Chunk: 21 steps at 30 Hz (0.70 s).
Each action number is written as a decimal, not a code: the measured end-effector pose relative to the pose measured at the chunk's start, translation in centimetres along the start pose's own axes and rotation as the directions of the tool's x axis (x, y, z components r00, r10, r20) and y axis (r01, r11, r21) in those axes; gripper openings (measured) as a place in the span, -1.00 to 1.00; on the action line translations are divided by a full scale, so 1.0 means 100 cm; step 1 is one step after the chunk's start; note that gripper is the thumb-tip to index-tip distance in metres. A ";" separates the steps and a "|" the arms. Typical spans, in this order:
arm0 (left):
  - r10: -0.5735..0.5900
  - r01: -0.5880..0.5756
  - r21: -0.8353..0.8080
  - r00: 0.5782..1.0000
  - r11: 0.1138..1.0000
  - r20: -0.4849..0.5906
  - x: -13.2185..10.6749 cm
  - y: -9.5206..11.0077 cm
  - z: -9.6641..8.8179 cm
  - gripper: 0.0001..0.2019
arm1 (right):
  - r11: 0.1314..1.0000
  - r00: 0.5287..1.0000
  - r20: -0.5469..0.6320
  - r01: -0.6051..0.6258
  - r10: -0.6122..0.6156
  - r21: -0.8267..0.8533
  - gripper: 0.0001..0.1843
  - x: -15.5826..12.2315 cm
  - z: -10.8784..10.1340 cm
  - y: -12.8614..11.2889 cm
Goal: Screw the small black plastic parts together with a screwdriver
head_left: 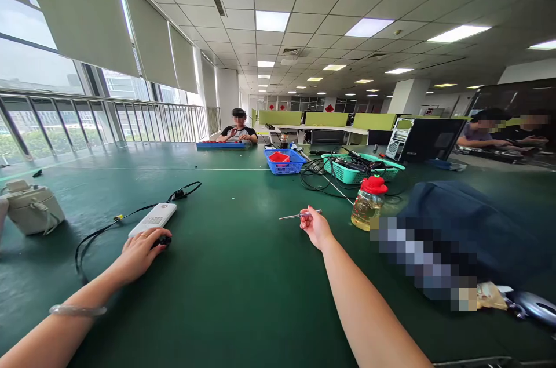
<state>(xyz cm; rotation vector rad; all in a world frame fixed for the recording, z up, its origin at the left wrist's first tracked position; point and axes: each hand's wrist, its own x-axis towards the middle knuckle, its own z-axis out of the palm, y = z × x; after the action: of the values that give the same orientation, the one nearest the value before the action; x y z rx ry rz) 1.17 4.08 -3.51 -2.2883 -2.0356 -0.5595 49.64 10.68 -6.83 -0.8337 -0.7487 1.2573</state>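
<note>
My left hand [141, 252] is closed over a small dark rounded object [162, 241], most of which the fingers cover, on the green tabletop. Just beyond the knuckles lies a white oblong device [154, 218] with markings on its top. A black cable [93, 234] curves around its left side and past its far end. In my right hand [316, 229], raised over the middle of the table, is a thin screwdriver [290, 217]. Its slim metal shaft points left, and the fingers pinch the handle end.
A jar with a red lid [367, 206] stands right of my right hand, near a dark blue bag [473, 229]. Farther back are a blue basket [284, 166], a green basket of cables [360, 172] and a computer case [423, 139]. A beige pouch [32, 208] sits left. People sit beyond.
</note>
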 end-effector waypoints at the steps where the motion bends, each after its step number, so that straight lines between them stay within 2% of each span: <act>1: -0.033 0.033 -0.029 0.999 0.999 -0.029 0.000 0.000 -0.004 -0.65 | 1.000 1.000 -0.007 0.004 -0.004 0.001 -0.66 0.001 0.000 0.001; 7: -0.177 0.159 -0.262 0.983 0.952 -0.048 -0.005 0.011 -0.018 -0.52 | 0.999 0.999 -0.030 0.042 -0.042 -0.011 -0.64 0.002 -0.003 0.004; 13: -0.123 0.087 -0.281 0.986 0.956 -0.112 -0.008 0.001 -0.014 -0.43 | 0.999 0.999 -0.010 0.048 -0.048 -0.013 -0.63 -0.002 -0.004 0.001; 18: -0.245 0.212 -0.396 0.969 0.893 -0.034 -0.009 -0.005 -0.015 -0.19 | 0.999 1.000 0.007 0.029 -0.028 -0.016 -0.64 -0.005 -0.005 0.000; 21: -0.284 0.249 -0.425 0.959 0.870 -0.018 -0.010 -0.007 -0.016 -0.15 | 1.000 1.000 0.014 0.023 -0.023 -0.018 -0.63 -0.006 -0.004 0.000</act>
<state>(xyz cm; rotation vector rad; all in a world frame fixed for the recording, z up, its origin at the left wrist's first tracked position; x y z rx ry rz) 0.02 2.82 -2.43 -2.1319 -2.4029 -1.1951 49.94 10.05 -7.04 -0.8302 -0.7797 1.2382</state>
